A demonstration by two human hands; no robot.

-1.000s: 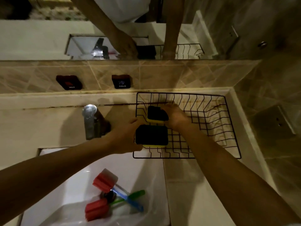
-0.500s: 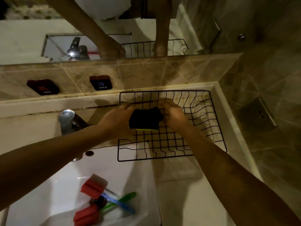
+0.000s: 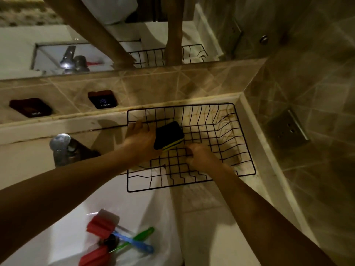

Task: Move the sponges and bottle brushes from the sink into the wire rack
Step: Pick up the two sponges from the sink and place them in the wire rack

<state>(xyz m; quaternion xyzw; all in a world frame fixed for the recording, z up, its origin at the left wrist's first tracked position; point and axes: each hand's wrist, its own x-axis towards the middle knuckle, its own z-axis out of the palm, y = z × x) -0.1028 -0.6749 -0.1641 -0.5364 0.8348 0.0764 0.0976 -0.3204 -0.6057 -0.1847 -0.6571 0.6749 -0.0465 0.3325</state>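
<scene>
A black wire rack (image 3: 246, 139) stands on the counter to the right of the white sink (image 3: 63, 223). Inside its left part lies a stack of sponges (image 3: 169, 135) with black tops and yellow and green layers. My left hand (image 3: 142, 141) grips the stack's left side. My right hand (image 3: 201, 157) rests on the rack floor just right of the stack, loosely curled, holding nothing. Two bottle brushes with red heads (image 3: 99, 225) lie crossed in the sink, one with a blue handle (image 3: 135, 244), one with a green handle (image 3: 143, 234).
A chrome tap (image 3: 60, 144) stands left of the rack. Dark HOT (image 3: 30, 107) and COLD (image 3: 102, 99) buttons sit on the tiled back wall under a mirror. A tiled side wall with a metal plate (image 3: 286, 129) closes the right side.
The two sponges came together into one stack deep in the rack. My right hand let go and drew back toward me; my left hand stays on the stack.
</scene>
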